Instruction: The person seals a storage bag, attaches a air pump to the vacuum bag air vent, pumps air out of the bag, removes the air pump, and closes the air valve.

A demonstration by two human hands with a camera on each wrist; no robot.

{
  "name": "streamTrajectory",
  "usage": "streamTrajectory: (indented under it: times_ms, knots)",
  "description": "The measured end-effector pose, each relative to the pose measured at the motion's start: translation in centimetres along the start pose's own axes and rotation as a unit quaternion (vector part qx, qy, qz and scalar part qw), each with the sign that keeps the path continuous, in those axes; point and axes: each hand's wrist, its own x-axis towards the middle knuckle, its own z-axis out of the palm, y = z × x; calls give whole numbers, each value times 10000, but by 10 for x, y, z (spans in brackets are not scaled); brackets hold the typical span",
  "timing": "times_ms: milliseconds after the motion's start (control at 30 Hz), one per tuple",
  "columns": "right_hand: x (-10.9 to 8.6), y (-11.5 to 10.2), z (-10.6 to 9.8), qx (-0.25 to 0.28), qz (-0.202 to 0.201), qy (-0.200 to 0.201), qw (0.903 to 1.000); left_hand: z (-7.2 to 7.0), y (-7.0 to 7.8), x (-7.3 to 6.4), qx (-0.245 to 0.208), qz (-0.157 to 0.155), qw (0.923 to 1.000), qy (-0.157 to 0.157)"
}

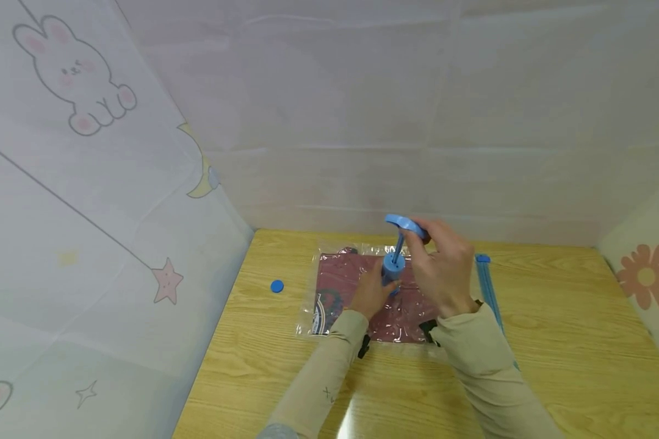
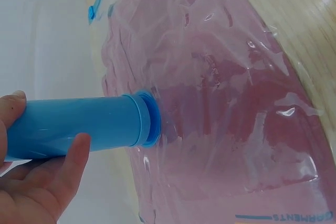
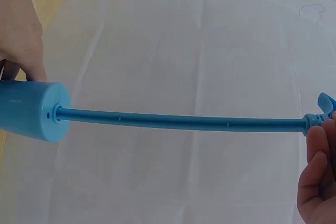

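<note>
A blue hand pump (image 2: pixel 79 124) stands on the round blue valve (image 2: pixel 151 119) of a clear vacuum storage bag (image 2: pixel 226 114). Folded dark red fabric (image 1: pixel 335 274) lies inside the bag. My left hand (image 1: pixel 370 291) grips the pump's cylinder, its fingers wrapped round the side. Above it, my right hand (image 1: pixel 445 262) holds the pump's handle (image 1: pixel 406 225). The handle is drawn up, and a long stretch of the thin rod (image 3: pixel 184 123) shows between it and the cylinder in the right wrist view. In the left wrist view the cylinder's lower rim meets the valve at a slight tilt.
A small round blue cap (image 1: pixel 277 286) lies on the wooden table (image 1: pixel 241 366) left of the bag. The bag's blue zip strip (image 1: pixel 489 292) runs along its right side, with a slider (image 1: pixel 483 258) at the far end. A pale curtain-like wall (image 1: pixel 329 152) rises behind the table.
</note>
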Motion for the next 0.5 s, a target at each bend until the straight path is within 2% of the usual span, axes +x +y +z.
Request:
streamTrajectory:
  times_ms: [233, 500]
  knots:
    - [1, -3, -1, 96, -23, 59, 9999, 1, -1, 0, -34, -152, 9998, -105]
    - [2, -2, -1, 61, 14, -9, 10000, 1, 0, 0, -11, -171, 9998, -124]
